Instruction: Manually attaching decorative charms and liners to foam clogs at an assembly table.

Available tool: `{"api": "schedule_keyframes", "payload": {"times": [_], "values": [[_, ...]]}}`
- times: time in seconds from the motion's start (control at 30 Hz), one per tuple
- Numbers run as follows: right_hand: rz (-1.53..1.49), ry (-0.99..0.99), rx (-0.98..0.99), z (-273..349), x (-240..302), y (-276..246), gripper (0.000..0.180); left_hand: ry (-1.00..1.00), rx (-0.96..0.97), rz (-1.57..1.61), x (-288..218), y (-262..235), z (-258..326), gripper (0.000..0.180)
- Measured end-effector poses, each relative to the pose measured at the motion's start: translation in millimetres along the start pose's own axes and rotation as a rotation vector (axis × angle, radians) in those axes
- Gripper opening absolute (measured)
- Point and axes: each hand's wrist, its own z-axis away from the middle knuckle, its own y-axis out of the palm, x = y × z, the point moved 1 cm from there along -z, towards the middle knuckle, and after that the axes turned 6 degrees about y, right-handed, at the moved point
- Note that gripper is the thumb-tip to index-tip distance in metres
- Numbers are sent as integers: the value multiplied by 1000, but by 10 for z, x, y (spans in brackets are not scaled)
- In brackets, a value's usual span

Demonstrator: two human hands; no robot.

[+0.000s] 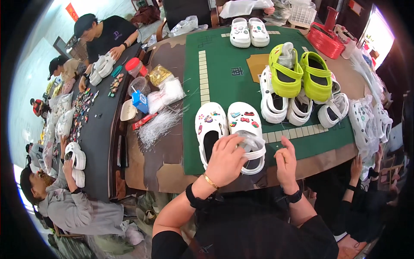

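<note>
Left hand (227, 156) at white, rounded, charm-studded clog (242, 111); grip cannot be told. Right hand (285, 166) beside, grip loosely uncurled.

One head-worn fisheye looks down and forward, close above the green-topped table (224, 91)

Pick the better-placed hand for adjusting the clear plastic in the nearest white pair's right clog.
Likely the left hand: it is at the right clog's opening, beside the clear plastic. The right hand is apart from the clog.
</note>
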Motion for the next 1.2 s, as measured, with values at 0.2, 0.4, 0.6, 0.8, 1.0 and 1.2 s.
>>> {"api": "schedule_keyframes", "payload": {"times": [0.2, 0.4, 0.6, 0.8, 1.0, 1.2], "values": [[226, -29, -47, 34, 86, -41, 7, 109, 103, 15, -147, -90, -228, 49], [339, -139, -76, 40, 199, -53, 6, 276, 308, -130, -99, 109, -406, 42], [337, -144, -13, 95, 176, -81, 5, 225, 102, -77, 12, 249, -417, 26], [308, -197, 12, 52, 217, 88, 4, 1, 99, -14, 33, 350, -442, 30], [333, -251, -76, -108, 271, 223, 6, -17, 113, 66, 19, 308, -455, 30], [353, -253, -115, -135, 279, 270, 6, -324, 216, 401, 91, 216, -509, 29]]}}
